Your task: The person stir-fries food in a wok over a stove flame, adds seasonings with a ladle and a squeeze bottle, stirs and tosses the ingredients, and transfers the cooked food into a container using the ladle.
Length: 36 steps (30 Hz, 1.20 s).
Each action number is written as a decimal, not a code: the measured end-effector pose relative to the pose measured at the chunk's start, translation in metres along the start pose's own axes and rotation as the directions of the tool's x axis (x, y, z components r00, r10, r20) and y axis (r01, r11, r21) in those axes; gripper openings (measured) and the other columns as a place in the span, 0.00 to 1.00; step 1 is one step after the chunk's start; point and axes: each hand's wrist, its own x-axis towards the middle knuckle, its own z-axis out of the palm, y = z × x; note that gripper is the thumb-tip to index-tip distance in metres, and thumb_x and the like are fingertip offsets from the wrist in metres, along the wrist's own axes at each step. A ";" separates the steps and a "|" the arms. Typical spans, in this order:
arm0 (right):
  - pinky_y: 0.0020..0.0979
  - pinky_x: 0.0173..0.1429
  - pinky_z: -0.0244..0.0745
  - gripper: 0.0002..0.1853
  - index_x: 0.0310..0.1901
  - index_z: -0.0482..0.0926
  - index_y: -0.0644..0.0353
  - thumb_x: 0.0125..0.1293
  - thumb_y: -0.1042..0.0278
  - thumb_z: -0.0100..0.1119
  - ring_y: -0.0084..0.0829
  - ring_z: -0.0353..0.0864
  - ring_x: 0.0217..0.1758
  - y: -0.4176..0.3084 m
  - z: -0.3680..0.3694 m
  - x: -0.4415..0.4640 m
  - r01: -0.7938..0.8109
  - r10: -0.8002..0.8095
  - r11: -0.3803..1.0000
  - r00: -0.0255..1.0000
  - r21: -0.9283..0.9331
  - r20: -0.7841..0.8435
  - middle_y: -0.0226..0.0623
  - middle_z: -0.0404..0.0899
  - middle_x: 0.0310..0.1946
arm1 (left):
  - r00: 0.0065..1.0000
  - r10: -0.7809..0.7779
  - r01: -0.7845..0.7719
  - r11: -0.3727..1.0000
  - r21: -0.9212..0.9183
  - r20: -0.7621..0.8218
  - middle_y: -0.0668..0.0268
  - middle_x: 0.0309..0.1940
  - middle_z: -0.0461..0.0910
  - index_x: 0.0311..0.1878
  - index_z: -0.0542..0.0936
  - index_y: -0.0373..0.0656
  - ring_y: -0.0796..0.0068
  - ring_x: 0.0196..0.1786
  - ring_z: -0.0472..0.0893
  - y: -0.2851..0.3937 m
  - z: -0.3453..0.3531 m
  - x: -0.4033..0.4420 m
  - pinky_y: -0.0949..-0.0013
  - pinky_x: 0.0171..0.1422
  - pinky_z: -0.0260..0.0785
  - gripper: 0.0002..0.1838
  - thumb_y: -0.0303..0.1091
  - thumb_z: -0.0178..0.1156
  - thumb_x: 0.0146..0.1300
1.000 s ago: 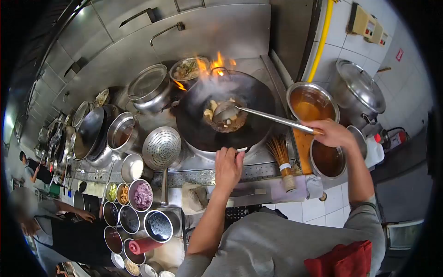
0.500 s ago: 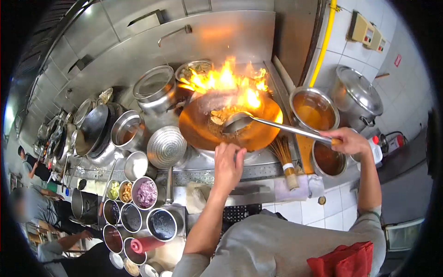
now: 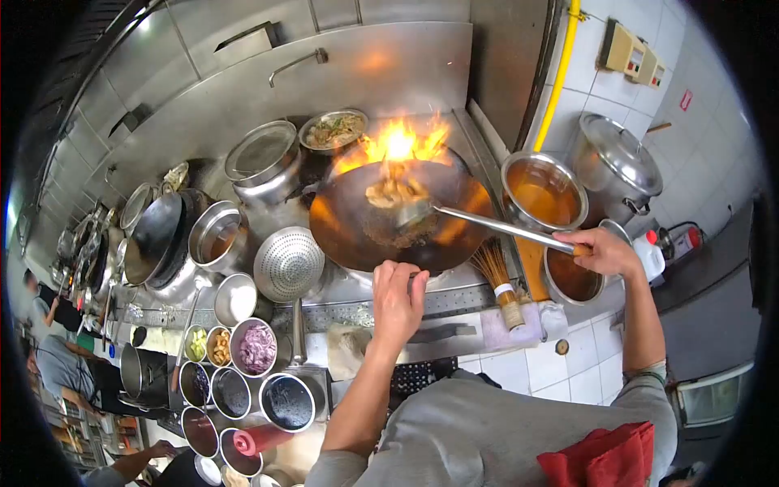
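A large dark wok point(image 3: 349, 219) stands over the burner, with orange flames point(image 3: 399, 142) rising at its far rim. Pieces of food point(image 3: 395, 193) are bunched toward the back of the wok, some in the air or high on its wall. My left hand point(image 3: 398, 300) is closed on the wok's near rim; a cloth is not visible under the fingers. In my right hand point(image 3: 604, 252) is the long handle of a ladle point(image 3: 503, 226). Its bowl lies inside the wok against the food, partly covered by it.
Pots of orange liquid point(image 3: 545, 195) and brown liquid point(image 3: 574, 272) stand right, beside a bamboo brush point(image 3: 507, 304). Left are a perforated skimmer point(image 3: 288, 264), a lidded pot point(image 3: 264, 158) and several ingredient containers, one with chopped onion point(image 3: 256, 347). Other people work far left.
The flames have shrunk and drawn back to the far rim. The food has shifted up and back in the wok. Both hands keep their holds; the view has shifted slightly.
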 end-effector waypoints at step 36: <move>0.30 0.49 0.79 0.34 0.73 0.70 0.50 0.63 0.80 0.60 0.29 0.86 0.47 0.018 0.093 -0.027 -0.023 0.102 0.951 0.965 0.307 -0.243 0.46 0.86 0.47 | 0.999 0.002 -0.003 1.000 0.010 0.052 0.53 0.37 0.75 0.39 0.78 0.38 0.48 0.43 0.73 -0.012 0.016 -0.022 0.51 0.51 0.66 0.07 0.30 0.65 0.64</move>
